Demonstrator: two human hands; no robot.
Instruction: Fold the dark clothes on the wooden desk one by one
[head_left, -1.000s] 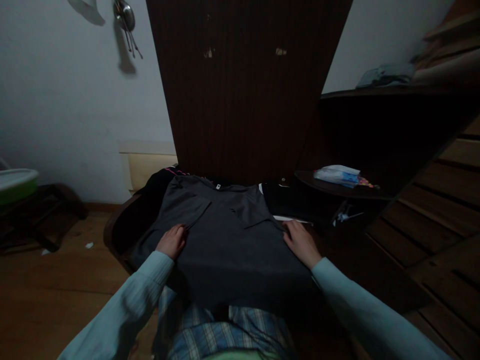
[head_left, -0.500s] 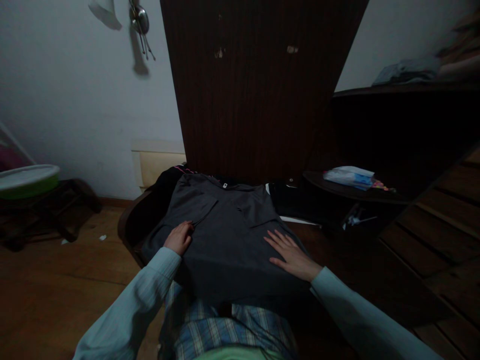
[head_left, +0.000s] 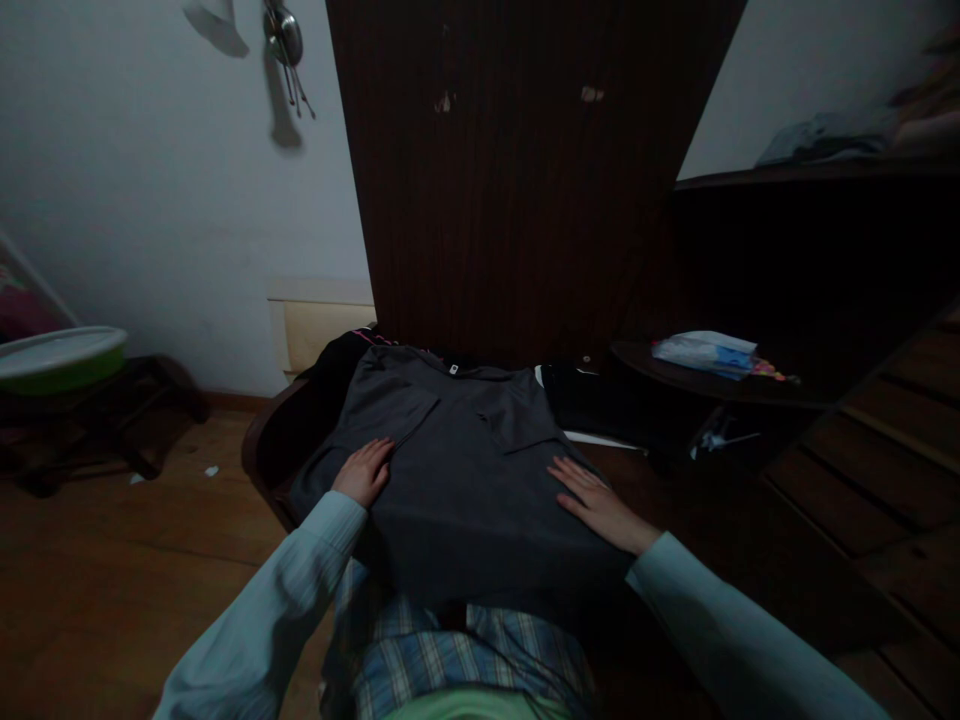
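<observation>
A dark grey shirt [head_left: 465, 480] lies spread out over a dark wooden surface, its collar with a small white label at the far side and its sleeves folded inward. My left hand [head_left: 364, 472] rests flat on the left part of the shirt, just below the left sleeve, fingers stretched out. On the right part, close to the shirt's edge, my right hand [head_left: 600, 505] lies palm down with its fingers spread. Neither hand grips the cloth. The shirt's near end hangs down towards my lap.
Behind the shirt stands a tall dark wooden panel [head_left: 510, 200]. Black folded clothing [head_left: 592, 400] lies beyond it on the right. A plastic packet [head_left: 705, 355] sits on a rounded shelf. At left, a green basin [head_left: 67, 370] stands on a low stool [head_left: 112, 420].
My right hand has slid slightly to the right, towards the shirt's edge. My left hand stays at about the same place on the cloth. The view has shifted slightly.
</observation>
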